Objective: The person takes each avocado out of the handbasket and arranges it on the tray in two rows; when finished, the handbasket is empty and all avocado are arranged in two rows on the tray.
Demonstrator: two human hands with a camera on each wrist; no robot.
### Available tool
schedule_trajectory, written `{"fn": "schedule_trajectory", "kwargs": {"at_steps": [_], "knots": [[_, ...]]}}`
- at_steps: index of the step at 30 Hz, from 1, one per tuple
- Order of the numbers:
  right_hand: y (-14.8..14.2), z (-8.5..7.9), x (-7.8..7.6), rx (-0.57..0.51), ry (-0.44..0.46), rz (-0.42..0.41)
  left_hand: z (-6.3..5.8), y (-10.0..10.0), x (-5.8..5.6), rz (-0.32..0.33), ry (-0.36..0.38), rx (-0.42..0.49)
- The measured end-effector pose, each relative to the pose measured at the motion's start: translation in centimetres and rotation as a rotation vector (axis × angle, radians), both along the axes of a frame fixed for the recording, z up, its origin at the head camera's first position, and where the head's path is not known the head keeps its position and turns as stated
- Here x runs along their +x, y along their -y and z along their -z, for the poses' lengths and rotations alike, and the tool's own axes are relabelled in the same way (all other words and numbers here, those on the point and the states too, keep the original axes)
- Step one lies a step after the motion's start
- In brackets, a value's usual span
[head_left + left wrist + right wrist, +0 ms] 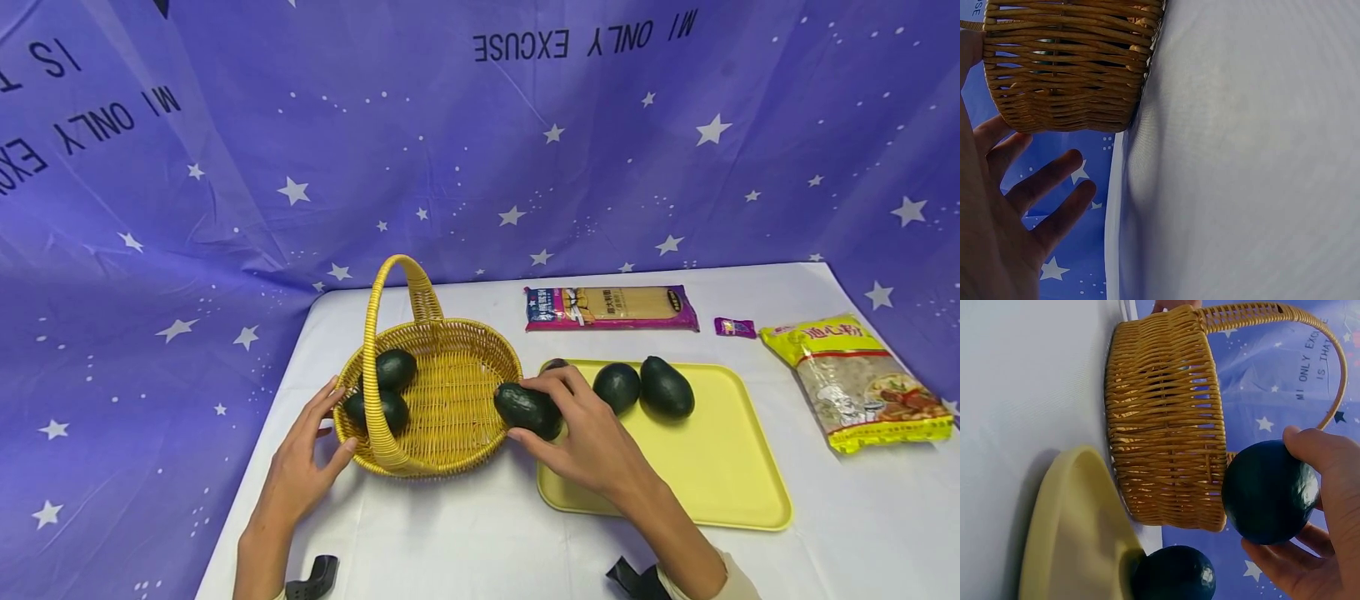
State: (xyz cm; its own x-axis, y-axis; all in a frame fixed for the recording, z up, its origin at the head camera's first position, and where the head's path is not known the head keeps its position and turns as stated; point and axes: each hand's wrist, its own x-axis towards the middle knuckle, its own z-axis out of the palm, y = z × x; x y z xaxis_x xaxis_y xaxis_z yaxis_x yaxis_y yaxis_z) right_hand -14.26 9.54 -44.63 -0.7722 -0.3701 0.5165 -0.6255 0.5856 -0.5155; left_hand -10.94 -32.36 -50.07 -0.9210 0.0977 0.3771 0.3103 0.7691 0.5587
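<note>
My right hand (592, 437) grips a dark green avocado (527, 411) between thumb and fingers, right at the right rim of a yellow wicker basket (453, 400) with a tall handle. In the right wrist view this avocado (1266, 494) overlaps the basket's upper edge. Two more avocados (395, 369) lie inside the basket on its left, partly behind the handle. My left hand (296, 467) rests at the basket's left side, fingers spread and loosely extended, thumb near the rim. On the yellow tray (697, 475) are further avocados (667, 389), one largely hidden behind my right hand.
Behind the tray lies a flat pack of noodles (611, 308), with a small purple packet (734, 327) to its right. A yellow-and-clear food bag (862, 383) lies at the far right. A purple star-print cloth (465, 167) hangs behind the white table.
</note>
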Motion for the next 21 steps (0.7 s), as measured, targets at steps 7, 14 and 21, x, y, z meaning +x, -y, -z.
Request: {"fn": "schedule_trajectory", "kwargs": {"at_steps": [7, 14, 21], "knots": [[-0.5, 0.4, 0.3, -0.007, 0.004, 0.011, 0.1, 0.0, 0.0, -0.004, -0.007, -0.010], [-1.0, 0.7, 0.7, 0.002, 0.030, 0.048, 0.1, 0.0, 0.0, -0.004, -0.008, -0.011], [-1.7, 1.2, 1.1, 0.007, 0.056, 0.081, 0.1, 0.0, 0.0, -0.005, -0.008, -0.014]]}}
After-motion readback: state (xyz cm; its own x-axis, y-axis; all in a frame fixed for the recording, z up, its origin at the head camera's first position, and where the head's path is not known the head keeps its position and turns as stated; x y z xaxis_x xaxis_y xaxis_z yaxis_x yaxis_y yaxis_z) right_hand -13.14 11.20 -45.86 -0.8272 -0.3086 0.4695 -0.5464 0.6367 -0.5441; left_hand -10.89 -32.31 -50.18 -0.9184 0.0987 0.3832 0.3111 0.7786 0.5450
